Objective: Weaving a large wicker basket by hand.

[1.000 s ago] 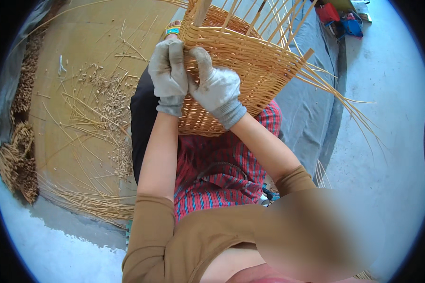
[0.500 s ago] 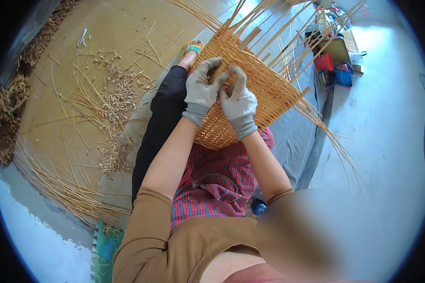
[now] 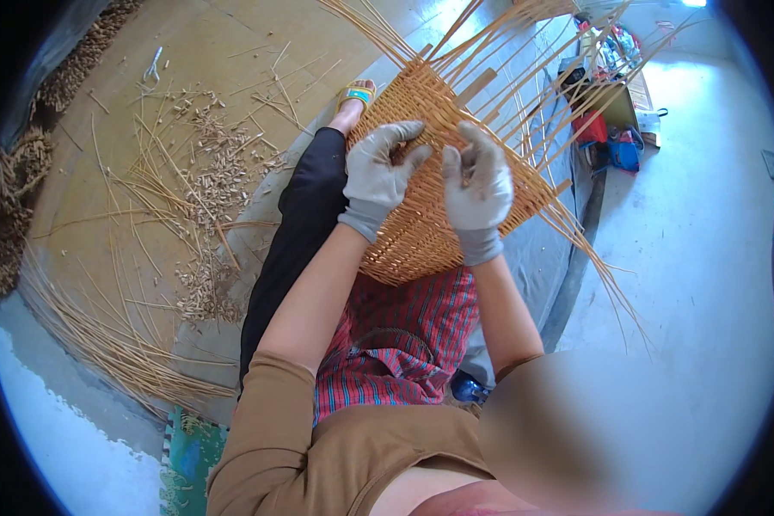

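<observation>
My left hand (image 3: 378, 175), in a soiled white knit glove, has its fingers bent against the woven cane basket (image 3: 397, 249), gripping at its weave. Just to its right, my gloved right hand (image 3: 478, 189) is on the same side with fingers and thumb curled; whatever is between their tips is hidden. The basket rests tilted on my lap over red checked cloth (image 3: 413, 318). Long unwoven canes (image 3: 619, 292) stick out from its upper edge and right corner.
My black-trousered leg (image 3: 292, 215) stretches left of the basket. Cane offcuts (image 3: 215, 181), scissors (image 3: 152, 69) and long rods (image 3: 129, 361) lie on the tan board. Dark bundles (image 3: 17, 189) line the left edge. Bags (image 3: 623, 150) sit at upper right beside grey cloth.
The basket has tilted to show more of its side and shifted slightly right. Both hands moved from its upper left to mid-side, then drew a little apart, the right one moving rightward.
</observation>
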`<state>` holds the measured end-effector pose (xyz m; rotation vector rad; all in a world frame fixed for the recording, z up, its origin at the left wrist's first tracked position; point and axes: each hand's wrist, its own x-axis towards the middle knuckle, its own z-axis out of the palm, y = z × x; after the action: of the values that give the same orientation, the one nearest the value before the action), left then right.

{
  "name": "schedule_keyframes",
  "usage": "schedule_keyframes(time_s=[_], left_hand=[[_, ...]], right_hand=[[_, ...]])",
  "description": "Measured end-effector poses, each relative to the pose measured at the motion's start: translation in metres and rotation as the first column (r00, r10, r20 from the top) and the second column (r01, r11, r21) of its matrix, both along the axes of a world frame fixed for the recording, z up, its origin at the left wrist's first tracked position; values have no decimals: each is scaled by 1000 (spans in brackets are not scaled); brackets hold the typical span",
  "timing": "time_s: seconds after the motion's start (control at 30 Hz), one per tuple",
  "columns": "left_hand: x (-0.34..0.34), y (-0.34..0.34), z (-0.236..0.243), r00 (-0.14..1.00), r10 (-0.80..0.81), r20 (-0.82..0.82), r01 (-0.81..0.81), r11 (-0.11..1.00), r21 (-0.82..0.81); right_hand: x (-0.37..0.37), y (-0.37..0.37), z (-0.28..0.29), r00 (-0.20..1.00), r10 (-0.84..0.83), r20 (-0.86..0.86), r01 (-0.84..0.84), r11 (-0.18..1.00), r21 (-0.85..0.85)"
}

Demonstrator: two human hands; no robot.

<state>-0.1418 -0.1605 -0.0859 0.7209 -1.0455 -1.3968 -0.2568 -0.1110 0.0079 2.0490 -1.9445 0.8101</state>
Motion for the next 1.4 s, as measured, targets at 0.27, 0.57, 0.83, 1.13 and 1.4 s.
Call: schedule_keyframes(time_s=[0.27, 0.57, 0.83, 1.13, 1.4], left_hand=[[-15, 10, -7, 988, 100, -119, -102, 995, -7], [-7, 4, 0, 996, 22, -85, -18, 999, 45], [-3, -6, -2, 966, 225, 130, -183, 944, -274], [-2, -4, 10, 878, 371, 304, -208, 866, -455], [3, -2, 12, 838, 403, 368, -181, 841, -510]], right_hand=[[-16, -36, 31, 903, 205, -377, -184, 979, 90], [-7, -60, 52, 708, 284, -647, -56, 935, 350], [-5, -62, 49, 706, 271, -655, 0, 924, 383], [-15, -52, 43, 954, 217, -208, -176, 964, 198], [-12, -45, 24, 979, 143, -146, -125, 984, 125]])
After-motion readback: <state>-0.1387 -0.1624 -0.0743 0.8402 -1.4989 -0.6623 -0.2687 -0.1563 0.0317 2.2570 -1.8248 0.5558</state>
